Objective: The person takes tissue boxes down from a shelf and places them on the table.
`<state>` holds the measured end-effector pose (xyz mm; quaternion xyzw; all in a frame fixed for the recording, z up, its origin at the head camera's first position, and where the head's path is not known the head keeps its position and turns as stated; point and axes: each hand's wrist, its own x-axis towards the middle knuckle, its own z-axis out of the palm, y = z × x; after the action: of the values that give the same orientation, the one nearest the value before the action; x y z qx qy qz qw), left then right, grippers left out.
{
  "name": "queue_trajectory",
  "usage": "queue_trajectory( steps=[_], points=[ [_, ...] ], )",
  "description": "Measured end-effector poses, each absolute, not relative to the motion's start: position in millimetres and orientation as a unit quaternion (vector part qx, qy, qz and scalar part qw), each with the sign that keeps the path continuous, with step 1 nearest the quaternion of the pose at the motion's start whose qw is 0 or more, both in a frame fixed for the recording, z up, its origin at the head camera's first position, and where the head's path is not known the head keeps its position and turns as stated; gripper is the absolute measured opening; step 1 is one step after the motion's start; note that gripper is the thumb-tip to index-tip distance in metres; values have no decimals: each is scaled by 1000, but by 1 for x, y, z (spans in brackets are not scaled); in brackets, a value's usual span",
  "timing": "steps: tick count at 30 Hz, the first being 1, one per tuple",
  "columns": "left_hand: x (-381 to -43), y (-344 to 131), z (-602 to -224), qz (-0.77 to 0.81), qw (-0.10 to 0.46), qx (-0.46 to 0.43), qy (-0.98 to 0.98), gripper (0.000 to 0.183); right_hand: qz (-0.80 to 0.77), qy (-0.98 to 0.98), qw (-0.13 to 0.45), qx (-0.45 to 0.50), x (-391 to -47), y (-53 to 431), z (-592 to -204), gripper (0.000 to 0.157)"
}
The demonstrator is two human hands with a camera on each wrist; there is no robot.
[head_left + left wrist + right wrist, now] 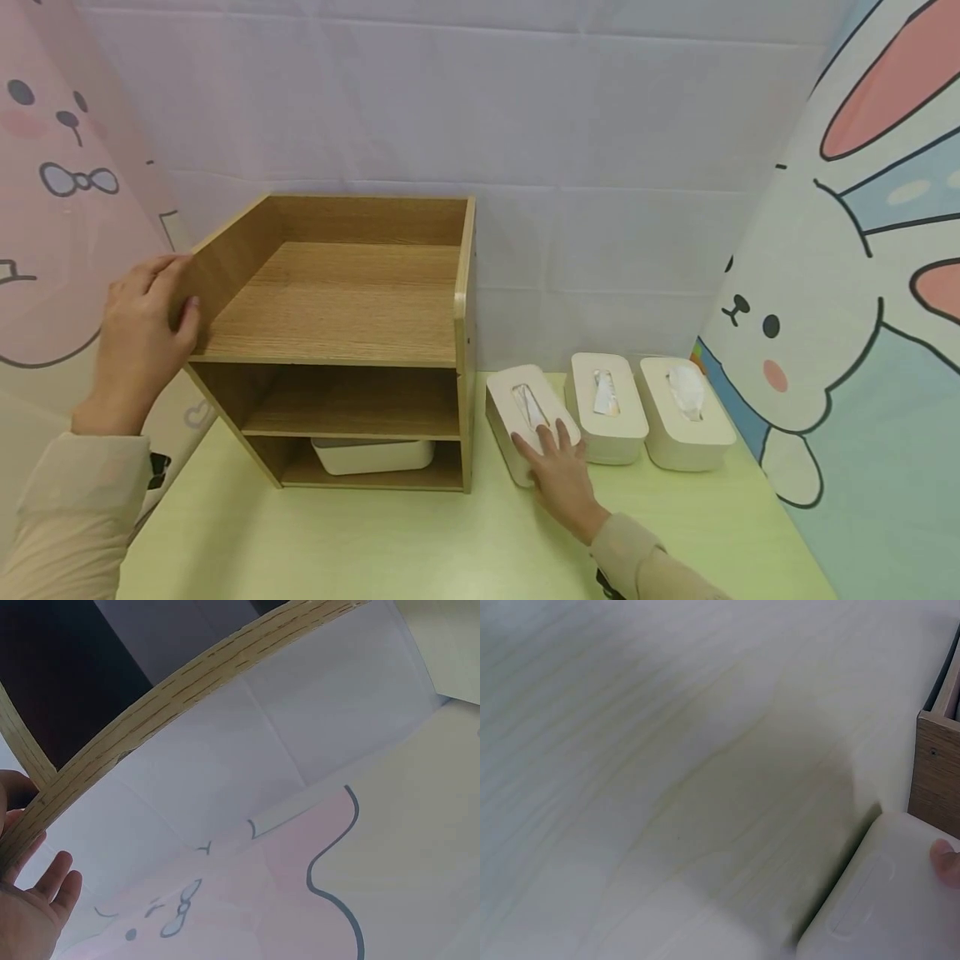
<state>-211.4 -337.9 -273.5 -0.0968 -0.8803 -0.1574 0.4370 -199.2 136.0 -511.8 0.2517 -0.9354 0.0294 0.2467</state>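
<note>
My left hand [142,333] grips the left side panel of a wooden shelf unit [337,300], thumb on the inner face and fingers outside. The left wrist view shows part of this hand [34,915] at the panel's edge. Spread fingers of my right hand [558,479] rest over the near end of a cream tissue box [517,383], which stands slightly angled right of the shelf. A fingertip touches that box [870,900] in the right wrist view. Two more tissue boxes, a middle one [592,367] and a right one [660,375], stand beside it.
Inside the shelf's bottom compartment lies a cream box [367,458]. The pale green table [360,550] extends in front. Behind stands a white cloth backdrop [600,150], with cartoon-printed panels at left [45,275] and right [885,467].
</note>
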Motion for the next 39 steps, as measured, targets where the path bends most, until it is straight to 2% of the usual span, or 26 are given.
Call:
queue_trajectory(
  steps=[12,25,33,39],
  points=[
    [-212,-337,-273,-158,437,-98,-880,45,-11,-933,279,226,-217,120,-519,62],
    [-212,-338,-273,-156,439,-99,-880,45,-46,-943,261,204,-234,106,-516,60],
    [-213,-337,-273,-155,442,-100,-878,46,-48,-937,284,199,-243,103,-517,56],
    [-213,-338,-273,-154,444,-99,-877,47,-31,-946,259,194,-245,101,-514,55]
  ],
)
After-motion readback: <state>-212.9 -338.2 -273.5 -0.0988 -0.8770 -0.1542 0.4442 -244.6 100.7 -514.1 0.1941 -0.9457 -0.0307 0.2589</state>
